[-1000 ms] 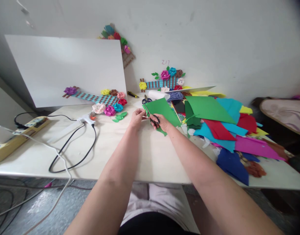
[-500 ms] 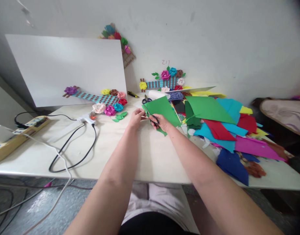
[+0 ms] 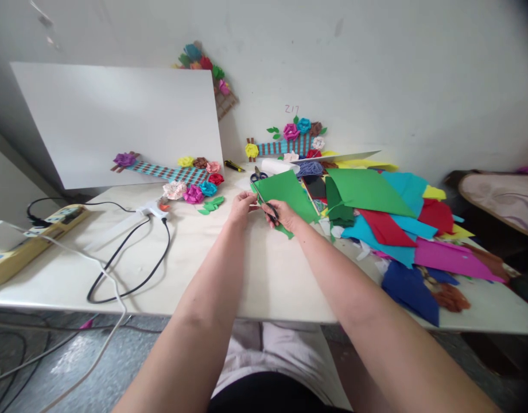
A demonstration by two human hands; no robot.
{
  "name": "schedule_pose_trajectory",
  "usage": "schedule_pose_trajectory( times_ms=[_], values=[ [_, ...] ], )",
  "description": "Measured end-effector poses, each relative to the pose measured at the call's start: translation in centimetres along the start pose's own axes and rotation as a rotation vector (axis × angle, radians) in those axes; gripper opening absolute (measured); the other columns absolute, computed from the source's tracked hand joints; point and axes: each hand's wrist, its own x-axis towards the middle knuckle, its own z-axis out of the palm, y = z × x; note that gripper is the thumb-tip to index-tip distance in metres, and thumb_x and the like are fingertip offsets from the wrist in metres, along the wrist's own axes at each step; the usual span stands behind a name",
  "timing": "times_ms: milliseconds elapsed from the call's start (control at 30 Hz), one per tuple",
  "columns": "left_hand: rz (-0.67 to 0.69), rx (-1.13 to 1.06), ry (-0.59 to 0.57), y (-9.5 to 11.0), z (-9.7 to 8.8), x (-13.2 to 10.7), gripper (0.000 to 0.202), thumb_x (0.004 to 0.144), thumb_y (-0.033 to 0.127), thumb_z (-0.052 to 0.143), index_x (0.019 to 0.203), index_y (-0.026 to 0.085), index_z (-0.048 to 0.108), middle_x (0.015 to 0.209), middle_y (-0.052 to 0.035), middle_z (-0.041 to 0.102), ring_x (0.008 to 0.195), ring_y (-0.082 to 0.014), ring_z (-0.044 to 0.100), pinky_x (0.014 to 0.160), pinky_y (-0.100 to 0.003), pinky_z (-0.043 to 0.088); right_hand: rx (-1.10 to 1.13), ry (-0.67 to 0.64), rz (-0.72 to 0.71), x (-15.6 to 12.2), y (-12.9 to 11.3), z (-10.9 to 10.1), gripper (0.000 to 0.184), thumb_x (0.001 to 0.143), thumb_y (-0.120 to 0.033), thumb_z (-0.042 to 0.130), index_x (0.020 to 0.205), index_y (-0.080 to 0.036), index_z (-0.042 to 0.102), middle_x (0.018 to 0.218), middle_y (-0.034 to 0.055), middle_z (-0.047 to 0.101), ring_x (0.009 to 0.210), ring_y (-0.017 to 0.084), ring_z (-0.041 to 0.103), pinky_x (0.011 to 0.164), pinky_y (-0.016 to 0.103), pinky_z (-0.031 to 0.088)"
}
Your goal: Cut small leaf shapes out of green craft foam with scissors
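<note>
My right hand [image 3: 282, 214] is closed around the dark handles of a pair of scissors [image 3: 272, 212], whose blades point up and left over a green sheet [image 3: 285, 192]. Just left of the blades, my left hand [image 3: 244, 205] has thumb and fingers pinched together. What sits in that pinch is too small to make out. A second pair of scissors [image 3: 258, 176] lies behind the green sheet. Several cut green leaves [image 3: 212, 205] rest on the table to the left, below a woven blue and brown guitar shape [image 3: 169, 171] with colourful flowers around it.
A white glue gun [image 3: 154, 210] with a looped black cord lies on the left, near a power strip [image 3: 44, 235]. Coloured sheets [image 3: 445, 258] are heaped on the right. A yellow cutter [image 3: 234, 166] and blue yarn [image 3: 310, 168] lie at the back. A white board [image 3: 117, 120] leans on the wall.
Both hands stay in nearly the same place. A bit of green that showed at the left fingertips is now hard to see. The scissors remain in my right hand.
</note>
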Motion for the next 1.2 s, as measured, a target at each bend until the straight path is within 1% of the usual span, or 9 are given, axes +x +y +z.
schedule_pose_trajectory(
  times_ms=[67, 133, 300, 400, 633, 900, 1067, 1200],
  values=[
    [-0.013, 0.006, 0.026, 0.1, 0.1, 0.1, 0.026, 0.057, 0.028, 0.074, 0.061, 0.016, 0.052, 0.057, 0.0026, 0.051, 0.052, -0.0072, 0.049, 0.053, -0.021, 0.044, -0.001, 0.011, 0.000, 0.1, 0.1, 0.0, 0.024, 0.080, -0.039, 0.059, 0.075, -0.017, 0.052, 0.050, -0.0047, 0.054, 0.032, 0.005, 0.047, 0.028, 0.016, 0.025],
    [-0.015, 0.015, 0.027, 0.3, 0.0, 0.1, 0.026, 0.057, 0.026, 0.075, 0.060, 0.015, 0.052, 0.056, 0.0027, 0.051, 0.051, -0.0067, 0.049, 0.052, -0.020, 0.042, -0.002, 0.016, 0.004, 0.1, 0.1, -0.1, 0.024, 0.080, -0.040, 0.059, 0.075, -0.017, 0.052, 0.051, -0.0042, 0.055, 0.032, 0.005, 0.047, 0.028, 0.016, 0.025],
    [-0.011, -0.017, -0.032, 0.7, -0.4, -0.1, 0.027, 0.058, 0.024, 0.077, 0.061, 0.015, 0.052, 0.052, 0.0030, 0.052, 0.048, -0.0070, 0.050, 0.054, -0.022, 0.045, 0.004, 0.002, 0.001, 0.0, 0.0, -0.2, 0.026, 0.080, -0.041, 0.061, 0.073, -0.017, 0.052, 0.051, -0.0039, 0.056, 0.032, 0.005, 0.047, 0.028, 0.016, 0.026],
    [-0.009, -0.061, -0.047, 0.6, -0.5, -0.1, 0.027, 0.057, 0.022, 0.077, 0.062, 0.015, 0.052, 0.051, 0.0035, 0.053, 0.047, -0.0073, 0.052, 0.055, -0.023, 0.046, 0.009, 0.007, 0.007, -0.1, -0.1, -0.1, 0.027, 0.079, -0.041, 0.062, 0.072, -0.017, 0.052, 0.051, -0.0040, 0.056, 0.032, 0.005, 0.047, 0.028, 0.016, 0.026],
    [-0.020, -0.097, -0.007, 0.6, -0.5, 0.1, 0.030, 0.055, 0.018, 0.078, 0.071, 0.014, 0.053, 0.056, 0.0035, 0.058, 0.047, -0.0080, 0.055, 0.056, -0.024, 0.048, 0.005, -0.019, -0.002, -0.1, -0.4, -0.3, 0.027, 0.080, -0.042, 0.060, 0.073, -0.017, 0.052, 0.051, -0.0043, 0.057, 0.032, 0.005, 0.048, 0.029, 0.016, 0.026],
    [-0.007, -0.095, -0.030, 0.7, -0.7, 0.2, 0.031, 0.053, 0.019, 0.080, 0.069, 0.014, 0.054, 0.056, 0.0029, 0.057, 0.047, -0.0079, 0.053, 0.057, -0.026, 0.048, -0.040, -0.016, 0.024, -0.6, -1.6, -0.3, 0.025, 0.079, -0.037, 0.061, 0.070, -0.016, 0.052, 0.048, -0.0041, 0.056, 0.031, 0.005, 0.046, 0.029, 0.016, 0.027],
    [0.006, -0.083, -0.020, 0.6, -0.7, 0.3, 0.039, 0.047, 0.024, 0.083, 0.069, 0.014, 0.053, 0.055, 0.0041, 0.058, 0.046, -0.0071, 0.054, 0.055, -0.025, 0.049, -0.069, -0.013, 0.032, -0.7, -2.2, -0.3, 0.026, 0.079, -0.036, 0.062, 0.068, -0.016, 0.050, 0.046, -0.0048, 0.054, 0.030, 0.005, 0.045, 0.029, 0.015, 0.027],
    [0.021, -0.094, -0.022, 0.7, -0.5, 0.3, 0.044, 0.043, 0.027, 0.085, 0.070, 0.013, 0.053, 0.055, 0.0044, 0.058, 0.046, -0.0069, 0.054, 0.055, -0.024, 0.050, -0.069, -0.021, 0.032, -0.8, -2.3, -0.5, 0.023, 0.082, -0.034, 0.058, 0.071, -0.016, 0.051, 0.047, -0.0046, 0.055, 0.030, 0.005, 0.046, 0.029, 0.015, 0.027]
  ],
)
